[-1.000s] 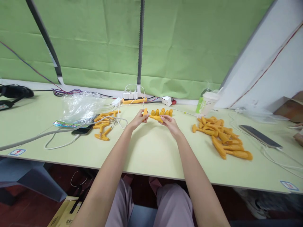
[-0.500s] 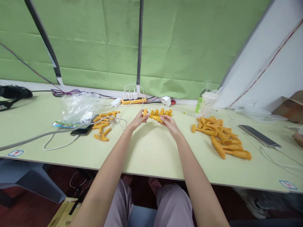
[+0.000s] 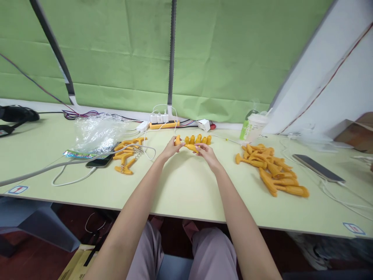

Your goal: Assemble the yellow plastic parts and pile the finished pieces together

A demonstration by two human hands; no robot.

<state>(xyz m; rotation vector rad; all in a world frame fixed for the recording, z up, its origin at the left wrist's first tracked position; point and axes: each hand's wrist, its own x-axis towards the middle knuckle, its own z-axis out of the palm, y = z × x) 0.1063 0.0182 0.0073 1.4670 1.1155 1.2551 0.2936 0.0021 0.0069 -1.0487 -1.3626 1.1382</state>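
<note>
My left hand (image 3: 171, 149) is closed on the T-shaped handle (image 3: 177, 140) of a yellow-orange corkscrew. In my right hand (image 3: 206, 153) is a ribbed yellow sleeve (image 3: 191, 147), pinched at its far end and lying in line with the handle. Whether a metal screw runs between the two parts is too small to tell. Just behind my hands stands a row of several upright yellow sleeves (image 3: 198, 139). To the left lie several T-handled corkscrews (image 3: 125, 157) with bare metal spirals. A heap of sheathed yellow corkscrews (image 3: 266, 165) rests to the right.
A phone (image 3: 100, 161) with a cable and a crumpled clear plastic bag (image 3: 99, 132) lie at left. Behind are a power strip (image 3: 164, 124) and a white cube plug (image 3: 204, 125). At right stand a cup (image 3: 256, 126) and another phone (image 3: 318, 168). A grey cable crosses the left side.
Both hands stay in nearly the same place. The sleeve in my right hand has shifted and tilted slightly against the handle.
</note>
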